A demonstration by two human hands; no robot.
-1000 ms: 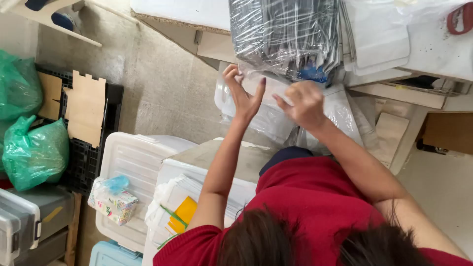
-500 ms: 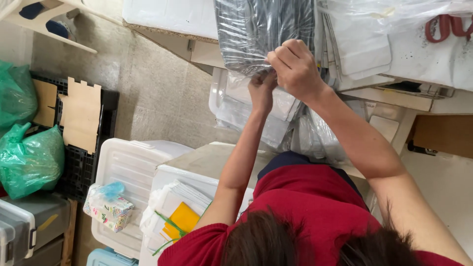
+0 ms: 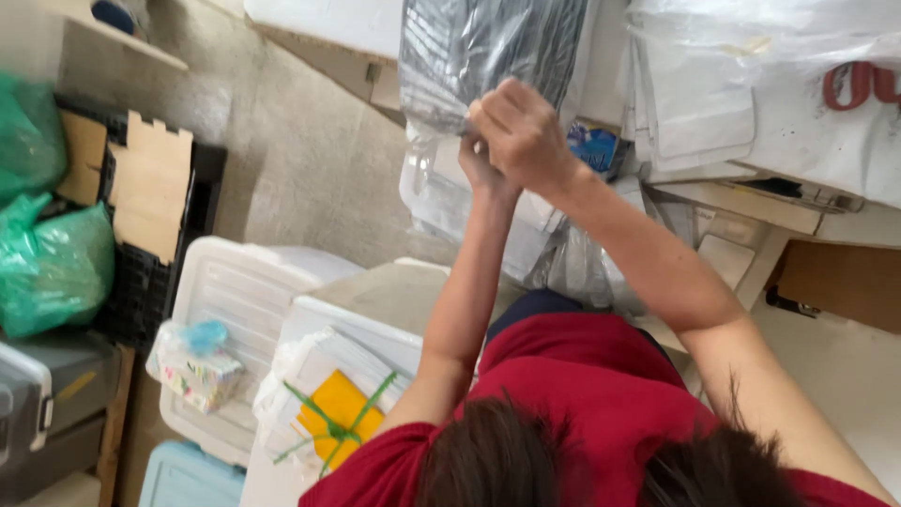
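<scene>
- My right hand (image 3: 521, 131) is balled up with its fingers (image 3: 507, 108) curled tight together, pinching the lower edge of a clear plastic bag (image 3: 483, 52) with dark grey stuff inside.
- My left hand (image 3: 477, 167) sits right under and behind my right one, mostly hidden by it. It presses up against the same bag edge, but I cannot tell whether its fingers are clamped on the plastic or only touching it.
- The bag rises straight above my fingers, up to the top edge of the view, lying on the white table (image 3: 324, 21).
- Just beyond my right knuckles, to the right, is a small blue packet (image 3: 591, 145), close but not touching.
- Further right of my fingers lies a stack of white flat packs under clear film (image 3: 699, 94), and past that a red curved thing (image 3: 859, 84), well apart from my hands.
- Directly below my fingers, around my left forearm, hang more crumpled clear bags (image 3: 436, 202).
- Far below and left of my fingers are white plastic bins (image 3: 235, 291); on one rests a bundle with a yellow card tied in green string (image 3: 338, 413), on the other a small wrapped packet with blue on top (image 3: 197, 361).
- Well off to the left of my fingers are green plastic sacks (image 3: 52, 268) and a black crate holding cardboard pieces (image 3: 150, 188).
</scene>
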